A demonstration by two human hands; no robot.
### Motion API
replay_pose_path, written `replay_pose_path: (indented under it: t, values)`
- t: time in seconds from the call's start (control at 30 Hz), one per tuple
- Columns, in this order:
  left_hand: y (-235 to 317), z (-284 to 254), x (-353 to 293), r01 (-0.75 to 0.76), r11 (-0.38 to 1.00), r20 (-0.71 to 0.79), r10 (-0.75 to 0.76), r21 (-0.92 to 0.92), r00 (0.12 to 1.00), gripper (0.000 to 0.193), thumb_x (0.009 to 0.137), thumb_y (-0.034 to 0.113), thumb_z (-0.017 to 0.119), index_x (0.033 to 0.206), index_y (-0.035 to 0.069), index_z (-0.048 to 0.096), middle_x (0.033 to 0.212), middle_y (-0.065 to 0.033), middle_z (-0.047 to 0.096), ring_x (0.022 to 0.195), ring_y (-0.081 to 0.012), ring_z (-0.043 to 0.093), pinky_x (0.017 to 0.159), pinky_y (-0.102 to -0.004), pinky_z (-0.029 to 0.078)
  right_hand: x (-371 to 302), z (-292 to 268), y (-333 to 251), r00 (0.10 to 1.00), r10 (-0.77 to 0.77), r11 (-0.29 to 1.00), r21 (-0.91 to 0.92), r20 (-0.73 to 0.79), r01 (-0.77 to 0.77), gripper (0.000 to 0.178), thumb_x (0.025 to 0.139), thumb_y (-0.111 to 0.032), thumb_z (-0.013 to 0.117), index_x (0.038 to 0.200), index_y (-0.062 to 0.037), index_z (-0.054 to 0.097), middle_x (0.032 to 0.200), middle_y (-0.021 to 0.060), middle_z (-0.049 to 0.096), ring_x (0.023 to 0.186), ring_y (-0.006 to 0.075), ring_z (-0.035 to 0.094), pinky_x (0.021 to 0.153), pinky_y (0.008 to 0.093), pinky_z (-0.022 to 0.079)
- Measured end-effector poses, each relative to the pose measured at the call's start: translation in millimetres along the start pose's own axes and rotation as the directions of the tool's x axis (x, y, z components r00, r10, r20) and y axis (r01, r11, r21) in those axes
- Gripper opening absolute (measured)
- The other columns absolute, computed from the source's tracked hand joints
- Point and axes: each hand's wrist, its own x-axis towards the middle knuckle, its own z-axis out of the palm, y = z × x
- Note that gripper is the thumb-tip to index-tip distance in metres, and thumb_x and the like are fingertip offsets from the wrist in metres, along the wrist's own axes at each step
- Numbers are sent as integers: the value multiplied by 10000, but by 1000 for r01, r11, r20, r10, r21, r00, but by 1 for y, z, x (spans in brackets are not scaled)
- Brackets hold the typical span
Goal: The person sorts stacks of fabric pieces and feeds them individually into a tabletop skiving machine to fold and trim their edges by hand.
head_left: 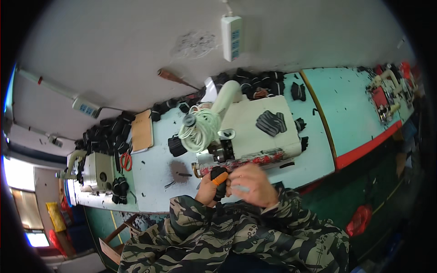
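Note:
My left hand (207,190) is closed around a small black fabric bundle (219,187), held at the front edge of the table. A bright orange piece (220,178) lies across the bundle by my left thumb; whether it is a finger cover or a tool handle I cannot make out. Right beside the bundle is my right hand (255,184), smeared by motion, with its fingers bent; a pale grey patch shows at them. Just beyond both hands stands a cream sewing machine (248,132) with worn red paint on its front edge. Folded dark striped knit pieces (271,123) rest on top of it.
A coil of pale cord (199,132) hangs on the machine's arm. Black bundles (109,134) pile along the wall, near a brown clipboard (142,131) and red scissors (125,161). Another machine (98,172) stands left, one more (386,98) far right. A red bag (359,220) lies on the floor.

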Motion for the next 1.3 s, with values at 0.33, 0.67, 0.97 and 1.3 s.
replay_pose_path:
  t: [0.33,0.67,0.97,1.3]
  values:
    - [15,61,43,-254,955,-5,258,150,966,182,885,95,628,1005,-19,553,820,-81,629,710,-170,636,633,-276,509,20,-43,47,971,20,845,-514,-239,-145,252,796,-119,648,1022,-12,614,1026,109,613,965,279,591,850,405,450]
    - [12,82,87,-411,852,260,337,324,905,274,940,159,519,1157,-6,547,1140,-165,626,1010,-219,613,831,-323,513,7,-30,40,654,645,253,696,396,-672,263,910,-181,594,1110,-9,578,740,10,586,548,62,539,496,204,431]
    - [14,64,99,-608,416,375,515,676,771,654,846,-5,563,1426,-20,260,1415,-202,377,1337,-284,342,1104,-371,252,18,-27,64,851,524,797,-357,11,-486,373,734,-203,727,1010,-57,524,960,120,504,775,346,618,664,444,499]
    - [5,59,103,-604,410,403,478,683,780,617,866,-7,572,1410,-39,283,1412,-229,377,1322,-290,369,1102,-364,259,6,-18,63,860,488,822,-253,-148,-510,426,725,-150,725,1072,-42,502,1016,144,494,819,346,613,676,436,510]
